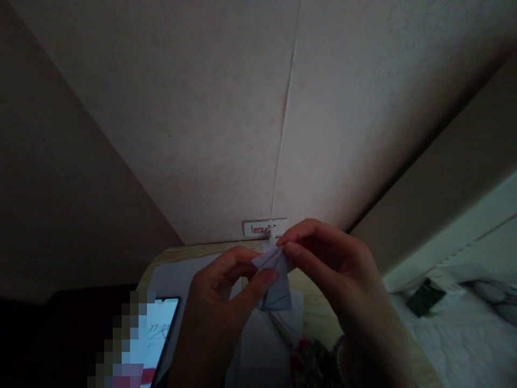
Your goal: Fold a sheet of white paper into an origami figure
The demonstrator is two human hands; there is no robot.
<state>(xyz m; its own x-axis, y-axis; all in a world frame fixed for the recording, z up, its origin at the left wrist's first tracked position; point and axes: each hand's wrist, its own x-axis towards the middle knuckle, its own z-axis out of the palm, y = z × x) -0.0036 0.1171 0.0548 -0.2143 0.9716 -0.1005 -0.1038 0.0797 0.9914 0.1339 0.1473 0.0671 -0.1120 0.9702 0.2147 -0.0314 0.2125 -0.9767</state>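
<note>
A small piece of folded paper (278,288), pale blue-white with crease lines, is held up between my two hands above the table. My left hand (228,293) pinches it from the left, thumb across its front face and fingers behind. At its upper right corner, the thumb and forefinger of my right hand (335,264) grip the paper's tip. Under the hands lie white sheets of paper (297,312). Scissors (285,331) with red on the handle rest on them, partly hidden below the right hand.
A lit phone (161,328) lies on the left of the wooden table (313,302). Behind the hands, a wall outlet (252,228) holds a white plug (272,234). At right are a dark green packet (426,296), glasses (495,296) and a white quilted surface (468,350).
</note>
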